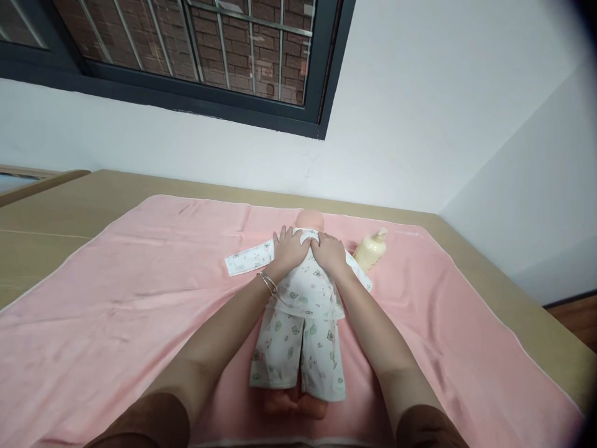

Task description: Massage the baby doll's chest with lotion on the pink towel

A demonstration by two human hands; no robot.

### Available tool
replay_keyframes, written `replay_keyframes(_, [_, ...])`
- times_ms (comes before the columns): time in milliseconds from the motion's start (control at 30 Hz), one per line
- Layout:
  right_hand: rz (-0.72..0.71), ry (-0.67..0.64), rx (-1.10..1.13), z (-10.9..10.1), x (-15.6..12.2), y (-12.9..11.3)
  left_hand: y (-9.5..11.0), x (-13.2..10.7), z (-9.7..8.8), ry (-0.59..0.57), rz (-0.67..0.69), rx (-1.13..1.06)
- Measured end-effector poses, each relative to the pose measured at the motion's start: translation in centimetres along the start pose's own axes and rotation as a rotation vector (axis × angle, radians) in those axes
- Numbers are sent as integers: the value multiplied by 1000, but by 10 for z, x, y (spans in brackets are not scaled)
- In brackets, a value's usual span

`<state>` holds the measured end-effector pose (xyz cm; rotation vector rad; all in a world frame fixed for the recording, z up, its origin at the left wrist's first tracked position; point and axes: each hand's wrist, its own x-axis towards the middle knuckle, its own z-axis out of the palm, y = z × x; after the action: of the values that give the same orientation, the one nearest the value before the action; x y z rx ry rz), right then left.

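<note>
Doll (303, 311) lies on pink blanket (140, 311) over wooden table (56, 211), head toward the wall (396, 124), feet toward the person; can't tell if face up or down. Left hand (290, 249) is laid on the upper part of the patterned shirt (306, 280), fingers spread; right hand (329, 252) is laid opposite, palm down over the other shoulder, thumbs close together near the neckline. Can't tell if either pinches any cloth. Matching pants (298, 358) cover the legs, feet poking out. Bottle (370, 250) is just beside the sleeve near the right hand. Risks, my guess: a sideways sweep of the right hand or that sleeve could knock the bottle; pushing hard could slide the doll or ruck up the already creased blanket; bracelet (267, 283) on the left wrist could snag the shirt. No brand or label readable; faint marks on blanket corner and wall, illegible.
</note>
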<state>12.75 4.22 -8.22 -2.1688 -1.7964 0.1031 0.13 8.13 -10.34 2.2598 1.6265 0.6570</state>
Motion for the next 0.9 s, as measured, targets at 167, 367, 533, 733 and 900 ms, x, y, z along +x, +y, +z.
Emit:
replay_keyframes(167, [-4,-12,-12,2,-2,-2,-6,6,-1,-49,43,27])
replay_keyframes(367, [15,37,-13,6,-4,-5,-7,8,7,43,50,-10])
replay_keyframes(533, [-19,96,-28,8,-2,-2,-11,6,14,161,104,-70])
replay_keyframes(733, [-48,228,-176,12,-12,-9,-11,-3,17,357,206,-67])
replay_keyframes(900, [-65,289,-211,15,-20,-15,-11,-8,16,353,215,-84])
